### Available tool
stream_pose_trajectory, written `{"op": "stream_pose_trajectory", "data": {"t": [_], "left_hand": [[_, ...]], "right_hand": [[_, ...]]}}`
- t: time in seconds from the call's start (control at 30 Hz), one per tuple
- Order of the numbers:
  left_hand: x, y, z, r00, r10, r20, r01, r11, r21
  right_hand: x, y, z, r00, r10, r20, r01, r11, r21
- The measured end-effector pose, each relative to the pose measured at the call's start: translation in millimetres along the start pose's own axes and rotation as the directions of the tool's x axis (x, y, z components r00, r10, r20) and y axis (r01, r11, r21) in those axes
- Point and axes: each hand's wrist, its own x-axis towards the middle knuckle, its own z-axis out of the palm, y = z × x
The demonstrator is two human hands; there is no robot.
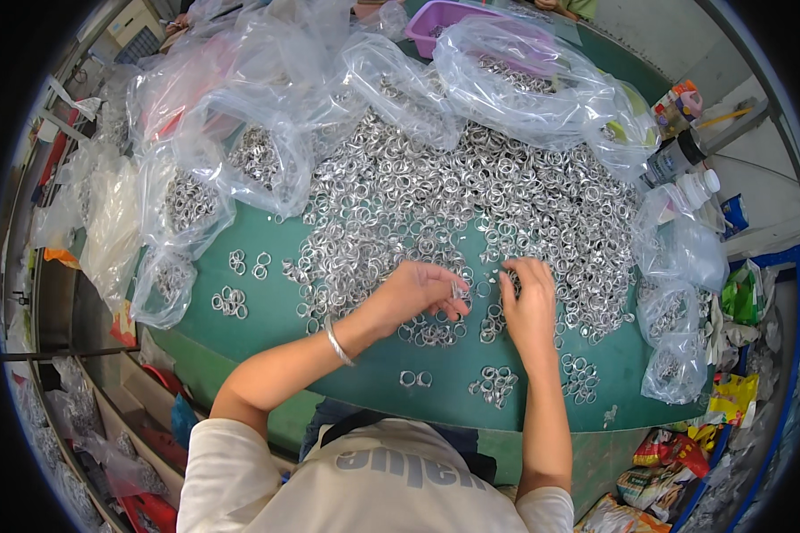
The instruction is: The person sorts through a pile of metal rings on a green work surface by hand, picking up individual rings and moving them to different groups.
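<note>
A broad heap of silver metal rings [436,191] covers the middle of the green table. My left hand [418,291], with a silver bangle on its wrist, is over the heap's near edge, its fingers closed on a ring [459,290]. Beside it, my right hand [531,298] reaches into the heap with thumb and fingers bent together; what lies between them is hidden. A small cluster of rings [436,331] sits just below my left hand. Nearer to me lie two rings side by side [415,378] and another cluster [493,387]. More sorted rings [580,379] lie right of my right forearm.
Small ring groups [230,302] sit at the left. Clear plastic bags of rings [191,200] line the left and far sides, with a purple basin [427,19] behind. Bottles [676,158] and more bags [674,320] stand at the right. A person's hand shows at the far edge.
</note>
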Motion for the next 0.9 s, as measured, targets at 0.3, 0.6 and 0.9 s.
{"op": "stream_pose_trajectory", "data": {"t": [0.3, 0.6, 0.9], "left_hand": [[-53.8, -37.1, 23.7, 0.931, 0.316, 0.181, -0.335, 0.55, 0.765], [-75.2, -64.4, 26.0, 0.908, 0.347, 0.234, -0.37, 0.403, 0.837], [-90.4, -92.0, 33.0, 0.836, 0.478, 0.27, -0.411, 0.217, 0.886]], "right_hand": [[9.3, 2.8, 24.5, 1.0, -0.026, -0.014, 0.024, 0.988, -0.154], [-8.9, 2.3, 1.6, 0.996, 0.055, -0.063, -0.072, 0.95, -0.303], [-11.6, -58.2, 6.6, 0.934, -0.272, 0.233, 0.262, 0.962, 0.073]]}}
